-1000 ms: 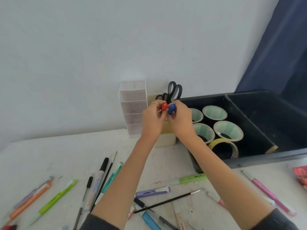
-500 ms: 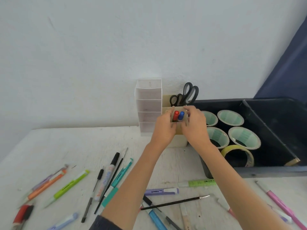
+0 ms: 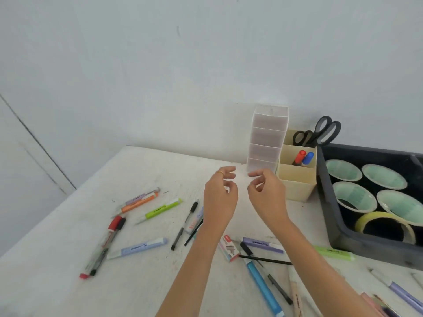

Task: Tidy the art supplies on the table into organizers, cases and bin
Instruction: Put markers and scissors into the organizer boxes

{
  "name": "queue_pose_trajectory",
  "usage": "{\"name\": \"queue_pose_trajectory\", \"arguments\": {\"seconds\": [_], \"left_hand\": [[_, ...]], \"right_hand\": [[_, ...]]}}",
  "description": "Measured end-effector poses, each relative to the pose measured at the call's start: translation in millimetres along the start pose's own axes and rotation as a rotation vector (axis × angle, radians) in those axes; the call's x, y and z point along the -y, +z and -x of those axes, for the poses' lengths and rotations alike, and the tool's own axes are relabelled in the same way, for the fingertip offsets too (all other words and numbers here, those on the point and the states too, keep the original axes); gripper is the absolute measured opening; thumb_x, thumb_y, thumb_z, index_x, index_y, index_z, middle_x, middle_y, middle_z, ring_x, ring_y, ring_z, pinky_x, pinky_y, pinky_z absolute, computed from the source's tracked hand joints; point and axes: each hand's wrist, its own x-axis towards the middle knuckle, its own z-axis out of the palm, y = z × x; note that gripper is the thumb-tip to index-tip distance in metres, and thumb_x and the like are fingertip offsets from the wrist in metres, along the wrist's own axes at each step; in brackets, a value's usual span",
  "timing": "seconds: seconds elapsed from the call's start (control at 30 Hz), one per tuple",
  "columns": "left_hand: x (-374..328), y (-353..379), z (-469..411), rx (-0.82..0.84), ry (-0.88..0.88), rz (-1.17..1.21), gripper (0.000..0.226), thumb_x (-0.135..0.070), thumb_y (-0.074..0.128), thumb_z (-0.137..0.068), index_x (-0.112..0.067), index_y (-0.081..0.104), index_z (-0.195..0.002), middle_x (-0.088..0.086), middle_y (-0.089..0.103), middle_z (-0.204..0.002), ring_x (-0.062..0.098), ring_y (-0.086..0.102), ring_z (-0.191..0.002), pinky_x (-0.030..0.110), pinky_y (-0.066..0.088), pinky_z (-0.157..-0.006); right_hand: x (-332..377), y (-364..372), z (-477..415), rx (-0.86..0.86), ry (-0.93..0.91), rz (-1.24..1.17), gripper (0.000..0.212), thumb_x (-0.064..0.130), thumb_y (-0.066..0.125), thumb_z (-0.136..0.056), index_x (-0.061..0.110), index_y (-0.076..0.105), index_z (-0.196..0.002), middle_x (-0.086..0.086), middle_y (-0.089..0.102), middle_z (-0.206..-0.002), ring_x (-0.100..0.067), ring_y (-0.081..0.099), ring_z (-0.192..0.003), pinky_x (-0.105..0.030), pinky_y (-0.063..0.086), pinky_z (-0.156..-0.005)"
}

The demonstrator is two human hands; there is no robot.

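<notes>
Plastic barrels make up most of what lies loose on the worktop (image 3: pixel 68 282). A green highlighter (image 3: pixel 163 208), an orange highlighter (image 3: pixel 139 201) and a red-capped marker (image 3: pixel 109 234) sit out between eight and nine o'clock from the left hand (image 3: pixel 219 197). A black pen (image 3: pixel 184 225) lies nearer, just beside that wrist. At six o'clock from the right hand (image 3: pixel 266 197) are a purple highlighter (image 3: pixel 263 244), a thin black brush (image 3: pixel 265 259), a blue pen (image 3: pixel 263 289) and a small staple box (image 3: pixel 227 247).

Both hands hover over the worktop, near each other but apart, fingers loosely curled and grasping nothing.

At two o'clock from the right hand the beige organizer (image 3: pixel 297 177) holds a red marker (image 3: pixel 299 156) and a blue marker (image 3: pixel 307 157) in its middle compartment, with scissors (image 3: pixel 320 133) in the rear one. The dark bin (image 3: pixel 343 239) at three o'clock carries tape rolls (image 3: pixel 353 197).

The pens should be light and stiff, with smooth round sides that roll when nudged. I would pinch each at mid-barrel between thumb and two fingers, not by the cap, which may pull off. Those lying side by side could be raked together and lifted as a bundle. The brush looks so slim that it hugs the surface, so get a fingertip under the handle and keep off the bristles. The staple box is probably thin card, light and easily crushed, and is best taken by its long sides so the flap does not open.
</notes>
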Motion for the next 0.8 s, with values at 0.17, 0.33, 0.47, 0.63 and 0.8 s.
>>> {"name": "queue_pose_trajectory", "arguments": {"seconds": [0.17,0.33,0.47,0.63,0.8], "left_hand": [[29,-59,18,-0.132,-0.107,-0.047,0.034,0.001,0.051,-0.086,-0.021,0.061,-0.110,-0.007,0.064,-0.099,0.001,0.057,-0.077,0.005,0.043,-0.063],[56,-107,29,-0.222,-0.179,-0.089,0.035,0.003,0.051,-0.084,-0.026,0.060,-0.101,-0.008,0.065,-0.097,0.003,0.059,-0.082,0.013,0.047,-0.069],[70,-132,35,-0.272,-0.211,-0.125,0.033,0.006,0.050,-0.084,-0.022,0.060,-0.098,-0.008,0.064,-0.095,-0.002,0.056,-0.078,0.012,0.046,-0.066],[85,-154,39,-0.298,-0.267,-0.188,0.030,0.006,0.049,-0.084,-0.017,0.062,-0.096,-0.008,0.063,-0.096,-0.004,0.054,-0.078,0.005,0.042,-0.065],[102,-175,41,-0.372,-0.277,-0.308,0.023,0.002,0.054,-0.085,-0.013,0.065,-0.099,0.000,0.065,-0.101,0.011,0.060,-0.091,0.019,0.045,-0.082]], "right_hand": [[8,59,15,0.300,0.170,-0.012,0.016,0.005,0.054,-0.090,0.011,0.059,-0.104,-0.001,0.060,-0.091,-0.010,0.054,-0.075,-0.007,0.040,-0.048],[13,108,20,0.331,0.234,0.060,0.025,0.013,0.061,-0.086,0.005,0.057,-0.110,-0.011,0.061,-0.110,-0.022,0.058,-0.096,-0.028,0.049,-0.077],[20,123,23,0.341,0.255,0.187,0.039,0.016,0.065,-0.084,0.001,0.044,-0.113,-0.014,0.057,-0.108,-0.025,0.056,-0.093,-0.029,0.042,-0.065],[29,125,23,0.286,0.333,0.175,0.044,0.007,0.064,-0.083,-0.002,0.035,-0.116,-0.002,0.041,-0.077,-0.014,0.042,-0.066,-0.022,0.029,-0.044],[50,129,24,0.324,0.253,0.092,0.033,0.018,0.071,-0.076,0.005,0.052,-0.101,-0.009,0.056,-0.087,-0.019,0.054,-0.072,-0.026,0.041,-0.053]]}}
